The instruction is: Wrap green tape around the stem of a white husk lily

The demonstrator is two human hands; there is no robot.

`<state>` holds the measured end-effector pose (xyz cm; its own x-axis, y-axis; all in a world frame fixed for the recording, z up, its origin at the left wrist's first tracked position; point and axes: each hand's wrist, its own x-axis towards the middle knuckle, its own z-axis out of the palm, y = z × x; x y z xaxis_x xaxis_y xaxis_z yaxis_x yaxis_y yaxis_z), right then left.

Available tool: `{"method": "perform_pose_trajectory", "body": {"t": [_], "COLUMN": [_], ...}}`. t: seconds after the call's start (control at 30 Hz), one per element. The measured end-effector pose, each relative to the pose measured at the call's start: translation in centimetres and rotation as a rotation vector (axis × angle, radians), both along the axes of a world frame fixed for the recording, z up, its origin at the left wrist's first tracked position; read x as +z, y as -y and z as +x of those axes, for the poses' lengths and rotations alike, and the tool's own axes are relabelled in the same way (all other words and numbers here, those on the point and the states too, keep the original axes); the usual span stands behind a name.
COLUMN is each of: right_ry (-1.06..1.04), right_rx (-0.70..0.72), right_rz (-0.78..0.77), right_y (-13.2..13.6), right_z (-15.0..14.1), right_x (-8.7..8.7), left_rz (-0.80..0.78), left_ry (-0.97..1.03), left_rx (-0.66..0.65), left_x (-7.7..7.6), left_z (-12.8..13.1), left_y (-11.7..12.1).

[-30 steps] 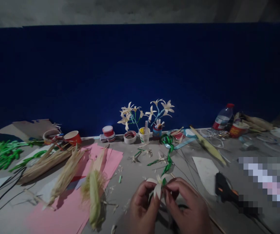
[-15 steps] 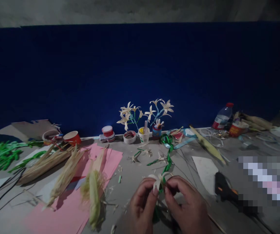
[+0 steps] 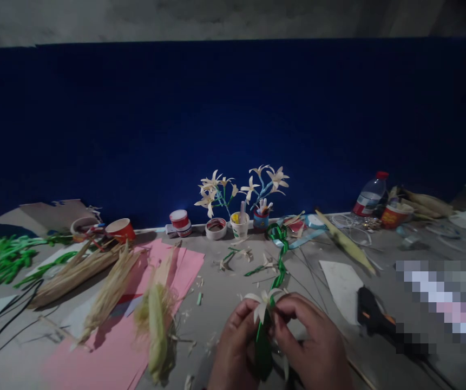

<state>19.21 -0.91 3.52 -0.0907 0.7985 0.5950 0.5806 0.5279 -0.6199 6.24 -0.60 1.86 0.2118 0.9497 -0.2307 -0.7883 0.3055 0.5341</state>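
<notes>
Fingertips [image 3: 279, 323] of left hand [image 3: 235, 344] and right hand [image 3: 316, 341] pinch a white flower [image 3: 262, 307], littered tabletop [image 3: 202, 320] leaving a gap beside green husk [image 3: 158, 330].

No text legible; markings on bottle label [image 3: 363, 206], red cup [image 3: 391, 219] and white cup [image 3: 240, 231] too small to read

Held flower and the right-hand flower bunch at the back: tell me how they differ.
The held flower is a single bloom; the back bunch carries several. The held flower sits between the left hand and right hand; the back bunch stands untouched. A green strip shows below the held flower; blue stems support the back bunch. Both have pale, slender petals.
</notes>
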Motion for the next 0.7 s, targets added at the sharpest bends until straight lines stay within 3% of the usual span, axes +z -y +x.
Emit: {"method": "perform_pose_trajectory", "body": {"t": [0.37, 0.7], "right_ry": [0.026, 0.144], "right_rx": [0.048, 0.048], "right_rz": [0.01, 0.127], "right_y": [0.06, 0.47], "right_z": [0.26, 0.23], "right_x": [0.13, 0.7], "left_rz": [-0.09, -0.018], "left_ry": [-0.072, -0.068], "left_rx": [0.033, 0.035], "left_x": [-0.01, 0.53], "left_z": [0.47, 0.42], "left_y": [0.24, 0.35]}}
